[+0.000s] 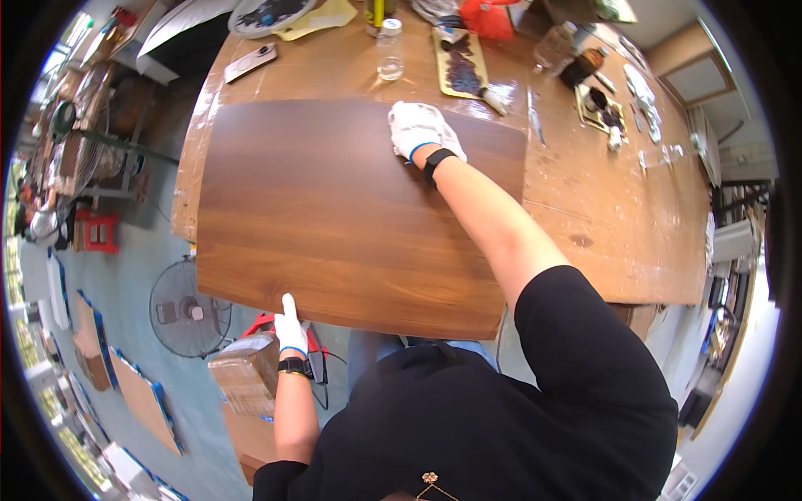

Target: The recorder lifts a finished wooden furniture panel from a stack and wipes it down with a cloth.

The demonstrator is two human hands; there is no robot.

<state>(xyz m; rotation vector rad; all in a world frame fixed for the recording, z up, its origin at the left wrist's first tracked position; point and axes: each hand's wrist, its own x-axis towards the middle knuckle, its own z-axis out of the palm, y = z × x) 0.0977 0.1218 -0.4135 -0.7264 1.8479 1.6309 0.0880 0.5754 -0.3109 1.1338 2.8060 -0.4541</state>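
A large dark-brown wood-grain board (351, 217) lies flat on the table, its near edge sticking out toward my body. My left hand (290, 327), in a white glove, grips that near edge at the left; the thumb lies along the edge and the other fingers are hidden below. Reaching across, my gloved right hand (413, 134) presses on the board near its far edge. Bunched white cloth (451, 142) appears to show beside and under it, though it blends with the glove. The fingers are curled, and their tips are hard to make out.
A brown covered table (618, 242) supports the board. Beyond it stand a clear bottle (390, 52), a yellow tray with dark stains (459, 63), a brush (494, 102) and a smaller tray (603, 113). A floor fan (190, 307) and a taped carton (245, 376) are at lower left.
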